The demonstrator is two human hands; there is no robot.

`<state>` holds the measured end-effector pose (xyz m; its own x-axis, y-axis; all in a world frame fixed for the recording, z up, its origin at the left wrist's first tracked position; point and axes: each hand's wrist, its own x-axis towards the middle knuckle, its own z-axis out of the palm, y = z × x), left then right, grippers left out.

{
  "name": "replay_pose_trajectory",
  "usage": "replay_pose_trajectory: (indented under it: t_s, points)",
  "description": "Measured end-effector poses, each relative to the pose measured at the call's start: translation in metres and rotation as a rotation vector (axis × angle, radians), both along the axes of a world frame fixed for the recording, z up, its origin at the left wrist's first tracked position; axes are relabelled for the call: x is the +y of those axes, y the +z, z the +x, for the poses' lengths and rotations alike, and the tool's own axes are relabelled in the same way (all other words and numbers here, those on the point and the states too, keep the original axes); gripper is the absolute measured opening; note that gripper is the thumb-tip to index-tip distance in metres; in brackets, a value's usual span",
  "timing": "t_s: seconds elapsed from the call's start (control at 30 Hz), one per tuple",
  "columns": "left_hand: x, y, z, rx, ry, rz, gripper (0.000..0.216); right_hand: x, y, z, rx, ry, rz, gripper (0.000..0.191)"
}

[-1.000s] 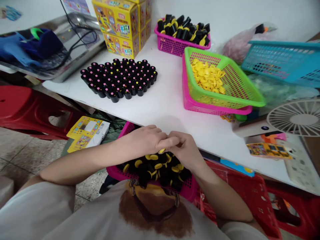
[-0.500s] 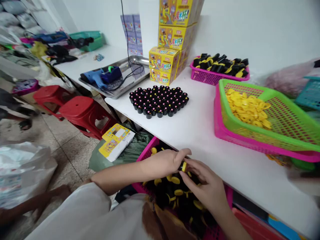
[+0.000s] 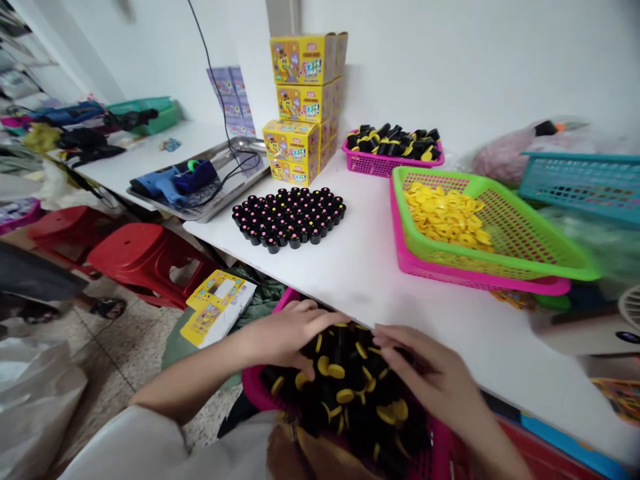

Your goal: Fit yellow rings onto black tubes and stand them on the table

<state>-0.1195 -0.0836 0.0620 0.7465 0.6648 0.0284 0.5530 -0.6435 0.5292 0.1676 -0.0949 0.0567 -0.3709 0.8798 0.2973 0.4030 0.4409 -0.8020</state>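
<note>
- Two bare hands hover over a pink lap basket (image 3: 254, 392) that sits below the near edge of the white table (image 3: 370, 280). The basket is heaped with black capped pieces (image 3: 345, 395), each a short dark cylinder closed by a round yellow cap.
- The heap lies directly beneath both sets of fingers and runs from them toward the near side. The pieces sprawl in a jumble, long axes pointing every way, some caps face-up and others edge-on.
- The left hand (image 3: 287, 333) is the nearer of the two. It lies palm-down on the heap's far-left corner, fingers spread loosely and touching the pieces, thumb against a yellow cap, nothing clamped.
- The right hand (image 3: 433, 377) hangs just above the right side of the heap, fingertips aimed left toward the other hand. Motion blur softens it, but the fingers read as stretched out and slightly apart, with no piece seen pinched.
- The two hands are near each other yet apart, with a strip of caps showing between them.
- Farther back on the table, a block of upright black cups (image 3: 290, 217) stands left of a green basket (image 3: 500, 263) holding loose yellow caps (image 3: 447, 215). A far pink basket (image 3: 385, 165) of more capped pieces sits beside stacked yellow boxes (image 3: 300, 100).
- Red stools (image 3: 143, 257) stand on the floor at left.
</note>
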Motion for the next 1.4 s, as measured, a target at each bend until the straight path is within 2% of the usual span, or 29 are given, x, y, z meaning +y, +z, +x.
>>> replay_pose_trajectory:
  t_s: [0.07,0.17,0.23,0.27,0.3,0.4,0.43,0.5,0.57,0.7,0.8,0.87,0.93,1.0,1.07,1.13,1.2,1.27,1.3,1.33,1.4]
  points:
    - [0.018,0.012,-0.006,-0.017,0.108,0.074,0.077,0.006,0.018,0.021,-0.031,-0.113,0.098,0.014]
    - [0.063,0.023,-0.003,0.077,0.533,0.308,0.038,0.033,0.048,0.044,-0.119,-0.333,0.288,0.012]
    - [0.096,0.022,0.002,0.196,0.820,0.385,0.028,0.066,0.069,0.051,-0.202,-0.458,0.384,0.017]
    - [0.111,0.019,0.004,0.242,0.894,0.379,0.027,0.087,0.078,0.053,-0.238,-0.521,0.384,0.019]
    - [0.124,0.014,0.006,0.272,0.931,0.371,0.026,0.109,0.086,0.055,-0.293,-0.546,0.337,0.020]
    - [0.150,-0.002,0.008,0.291,0.964,0.348,0.020,0.176,0.097,0.062,-0.640,-0.438,0.100,0.008]
    - [0.155,-0.007,0.008,0.283,0.970,0.347,0.019,0.193,0.097,0.064,-0.751,-0.375,0.009,0.012]
    - [0.159,-0.011,0.008,0.258,0.970,0.343,0.018,0.217,0.093,0.067,-0.898,-0.258,-0.134,0.018]
    - [0.155,-0.010,0.010,0.240,0.961,0.318,0.017,0.227,0.089,0.068,-0.954,-0.160,-0.210,0.013]
    - [0.127,-0.001,0.021,0.230,0.822,0.240,0.010,0.221,0.087,0.062,-0.963,-0.053,-0.240,0.011]
    - [0.099,-0.001,0.030,0.155,0.519,0.142,0.005,0.215,0.091,0.055,-0.953,-0.047,-0.242,0.015]
    - [0.085,-0.005,0.033,0.037,0.295,0.008,0.006,0.213,0.095,0.053,-0.944,-0.094,-0.220,0.023]
    - [0.077,-0.011,0.035,-0.109,0.202,-0.136,0.016,0.210,0.100,0.055,-0.946,-0.183,-0.188,0.034]
    - [0.074,-0.018,0.037,-0.219,0.223,-0.224,0.037,0.198,0.106,0.058,-0.886,-0.371,-0.084,0.042]
    - [0.074,-0.026,0.039,-0.261,0.241,-0.214,0.051,0.175,0.108,0.056,-0.645,-0.611,0.143,0.037]
    - [0.075,-0.033,0.041,-0.271,0.229,-0.143,0.046,0.141,0.100,0.046,-0.287,-0.729,0.403,0.024]
    - [0.076,-0.040,0.042,-0.293,0.242,-0.068,0.036,0.105,0.080,0.026,-0.083,-0.588,0.554,0.016]
    - [0.075,-0.045,0.043,-0.322,0.277,-0.022,0.035,0.077,0.050,0.002,-0.116,-0.261,0.635,0.007]
    - [0.074,-0.046,0.043,-0.333,0.287,-0.009,0.034,0.067,0.032,-0.009,-0.126,-0.166,0.667,0.006]
    - [0.074,-0.047,0.043,-0.342,0.290,0.002,0.033,0.061,0.015,-0.019,-0.137,-0.094,0.669,0.009]
    - [0.073,-0.049,0.043,-0.342,0.279,0.024,0.031,0.057,-0.016,-0.031,-0.117,-0.044,0.645,0.015]
